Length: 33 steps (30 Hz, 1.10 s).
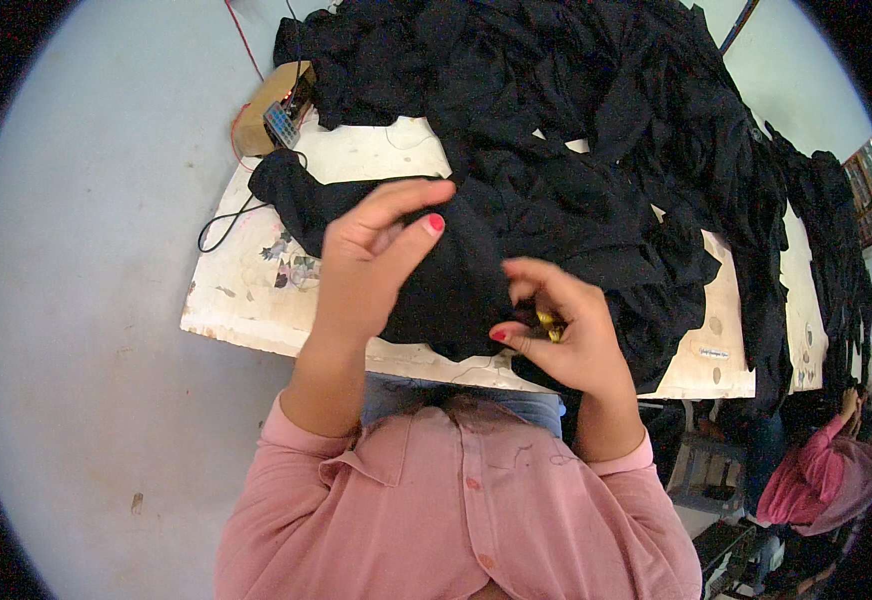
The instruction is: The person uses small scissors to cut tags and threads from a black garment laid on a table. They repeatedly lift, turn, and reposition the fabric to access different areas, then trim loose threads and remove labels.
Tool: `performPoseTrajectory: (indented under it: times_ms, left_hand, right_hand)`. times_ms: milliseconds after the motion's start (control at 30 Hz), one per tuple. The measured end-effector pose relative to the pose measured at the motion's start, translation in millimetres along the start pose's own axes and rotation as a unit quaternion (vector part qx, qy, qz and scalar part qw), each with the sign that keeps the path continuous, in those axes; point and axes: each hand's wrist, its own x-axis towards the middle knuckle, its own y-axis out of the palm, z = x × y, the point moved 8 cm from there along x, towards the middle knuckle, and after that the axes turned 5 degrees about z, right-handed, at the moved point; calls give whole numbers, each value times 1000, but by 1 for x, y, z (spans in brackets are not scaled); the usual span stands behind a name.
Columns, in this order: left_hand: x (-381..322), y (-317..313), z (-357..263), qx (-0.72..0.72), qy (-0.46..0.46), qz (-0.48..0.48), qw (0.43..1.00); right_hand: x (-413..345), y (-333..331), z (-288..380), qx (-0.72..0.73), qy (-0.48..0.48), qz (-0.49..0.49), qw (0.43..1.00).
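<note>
Black fabric lies in loose folds on a worn white table in front of me. Over its left part is my left hand, thumb and fingers apart with nothing between them. My right hand is over the fabric nearer the table's front edge, fingers curled around a small yellow and dark tool, perhaps thread snips, mostly hidden in the palm. The right thumb and fingertips are apart from each other. Some motion blur shows on both hands.
A large black fabric heap covers the far side. At the back left stand a cardboard box and a small remote control, with a looped black cord. Another person is at the far right, near a plastic stool.
</note>
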Motion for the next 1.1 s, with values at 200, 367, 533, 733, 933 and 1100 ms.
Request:
performPoseTrajectory:
  times_ms: [200,367,533,733,933,1100]
  left_hand:
    - [1,-13,-3,-123,-62,1,990]
    - [-12,15,23,-290,-196,53,935]
    - [-12,19,28,-227,-188,63,953]
    - [-13,13,21,-135,-165,16,977]
    - [-17,22,27,-125,-204,77,968]
    - [-18,29,24,-128,-261,96,952]
  right_hand:
    - [-2,-42,-8,12,-47,-29,998]
    - [8,-72,10,-151,-54,-183,970]
    - [1,-51,50,-212,-154,-245,934]
    - [-5,-59,59,-368,-149,-400,826]
    - [9,-20,73,-202,-245,-220,922]
    - [8,-6,67,-327,-270,-215,879]
